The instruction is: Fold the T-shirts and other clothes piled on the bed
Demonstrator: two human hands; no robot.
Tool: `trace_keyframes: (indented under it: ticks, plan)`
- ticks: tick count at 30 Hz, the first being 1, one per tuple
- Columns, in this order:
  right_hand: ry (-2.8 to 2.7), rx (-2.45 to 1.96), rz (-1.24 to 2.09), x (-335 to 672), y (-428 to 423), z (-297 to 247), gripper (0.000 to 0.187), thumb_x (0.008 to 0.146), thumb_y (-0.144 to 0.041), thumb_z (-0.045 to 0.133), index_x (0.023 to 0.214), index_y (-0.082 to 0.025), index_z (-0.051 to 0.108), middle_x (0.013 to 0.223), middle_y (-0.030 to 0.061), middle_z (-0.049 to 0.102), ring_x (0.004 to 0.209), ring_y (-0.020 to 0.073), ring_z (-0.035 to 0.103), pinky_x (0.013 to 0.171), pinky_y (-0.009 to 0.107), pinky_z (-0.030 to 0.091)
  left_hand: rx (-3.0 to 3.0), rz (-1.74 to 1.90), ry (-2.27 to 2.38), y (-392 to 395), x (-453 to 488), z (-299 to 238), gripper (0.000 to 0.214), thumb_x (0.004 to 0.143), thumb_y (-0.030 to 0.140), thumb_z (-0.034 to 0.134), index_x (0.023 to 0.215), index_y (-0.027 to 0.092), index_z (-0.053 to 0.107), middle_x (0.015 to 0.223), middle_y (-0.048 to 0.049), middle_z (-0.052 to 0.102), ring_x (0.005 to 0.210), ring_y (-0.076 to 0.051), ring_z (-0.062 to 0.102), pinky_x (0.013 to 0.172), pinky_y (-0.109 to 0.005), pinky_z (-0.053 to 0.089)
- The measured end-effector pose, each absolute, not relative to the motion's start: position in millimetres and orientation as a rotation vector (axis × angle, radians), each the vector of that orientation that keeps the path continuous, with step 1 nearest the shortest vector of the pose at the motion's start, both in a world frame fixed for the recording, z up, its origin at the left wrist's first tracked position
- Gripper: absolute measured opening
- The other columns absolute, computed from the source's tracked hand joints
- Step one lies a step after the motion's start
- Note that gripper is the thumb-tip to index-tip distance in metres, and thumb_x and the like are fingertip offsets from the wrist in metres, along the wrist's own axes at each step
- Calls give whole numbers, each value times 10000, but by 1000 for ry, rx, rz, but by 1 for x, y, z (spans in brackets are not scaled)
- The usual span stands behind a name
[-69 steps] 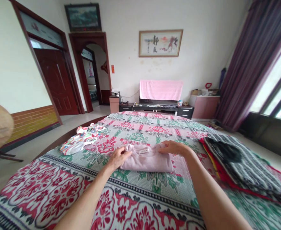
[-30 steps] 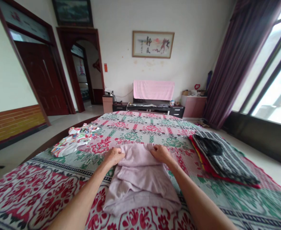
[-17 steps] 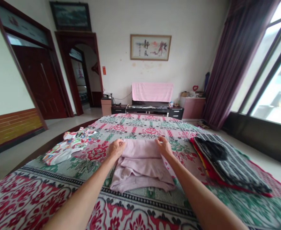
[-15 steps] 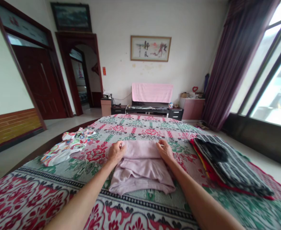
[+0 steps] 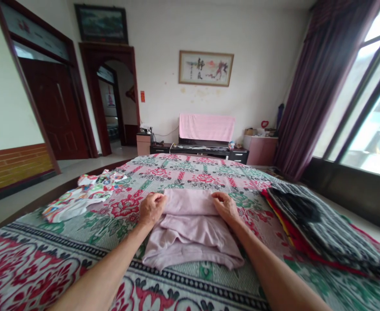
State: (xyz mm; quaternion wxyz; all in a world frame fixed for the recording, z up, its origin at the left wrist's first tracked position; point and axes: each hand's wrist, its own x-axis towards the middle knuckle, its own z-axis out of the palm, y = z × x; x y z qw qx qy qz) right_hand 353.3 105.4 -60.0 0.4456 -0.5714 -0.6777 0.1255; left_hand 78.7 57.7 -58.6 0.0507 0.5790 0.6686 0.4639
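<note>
A pale pink garment [image 5: 193,233] lies on the flowered bedspread [image 5: 206,166] in front of me, its far part folded over into a flat band. My left hand [image 5: 153,206] pinches the left edge of that band between thumb and fingers. At the band's right edge, my right hand [image 5: 225,205] grips the cloth the same way. The near part of the garment lies rumpled, with its hem towards me. Exactly what kind of garment it is, I cannot tell.
On the left lies a white, colourfully printed garment [image 5: 86,194]. Folded black-and-grey striped clothes [image 5: 335,233] with red cloth beneath are stacked at the right. Beyond the bed stands a low cabinet [image 5: 203,150] below a pink cloth [image 5: 207,126].
My view has shifted slightly, and the garment appears a little larger. My left hand sits slightly further left. Both hands keep their hold on the folded band.
</note>
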Motion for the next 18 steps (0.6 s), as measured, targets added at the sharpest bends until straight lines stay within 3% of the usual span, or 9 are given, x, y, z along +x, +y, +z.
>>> trace_keyframes:
  ticks: [6, 12, 16, 18]
  plan:
    - [-1772, -1400, 396, 357, 105, -54, 258, 703, -278, 510, 860, -206, 702, 900, 55, 675, 791, 198, 612, 807, 332, 473, 1658, 1354, 1978, 61, 73, -58, 201, 756, 327, 542, 805, 209, 697, 757, -18, 704, 755, -173, 625, 704, -245, 419]
    - [-2070, -1142, 659, 369, 99, -44, 383, 651, -254, 629, 1027, -211, 683, 1251, 83, 567, 1141, 255, 521, 927, 370, 439, 1729, 1404, 1939, 59, 75, -58, 277, 660, 121, 509, 848, 200, 697, 936, -35, 696, 810, -163, 610, 803, -260, 444]
    - [-2186, -1127, 730, 374, 96, -39, 463, 629, -246, 675, 1091, -236, 668, 1334, 77, 505, 1208, 267, 477, 967, 394, 422, 1754, 1379, 1841, 53, 75, -53, 277, 658, 146, 508, 852, 195, 700, 952, -37, 685, 725, -148, 598, 768, -270, 465]
    - [-2219, -1128, 760, 375, 95, -37, 488, 637, -236, 669, 1125, -251, 654, 1356, 70, 488, 1205, 263, 481, 973, 400, 424, 1788, 1340, 1704, 51, 71, -51, 289, 656, 172, 510, 865, 195, 707, 985, -47, 685, 785, -171, 616, 788, -288, 476]
